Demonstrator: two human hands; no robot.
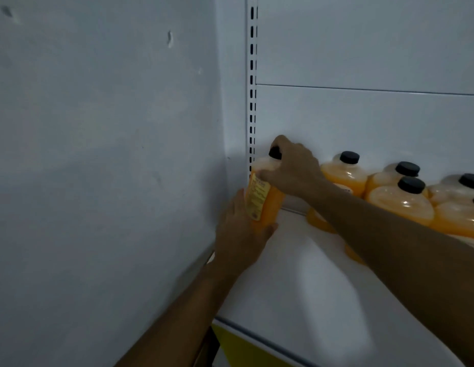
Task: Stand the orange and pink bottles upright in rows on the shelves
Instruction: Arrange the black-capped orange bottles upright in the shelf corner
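Orange bottle [262,197] gripped by both hands, left hand [241,234] low, right hand [291,168] at cap, left of standing orange row [400,192]; pink bottles unseen.

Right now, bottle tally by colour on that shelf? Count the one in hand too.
Orange, held bottle, gripped by left hand and right hand: 1
Orange, standing on the shelf, first bottle, others to its right, one cut by the frame edge: 5
Pink: 0 in view
Total: 6
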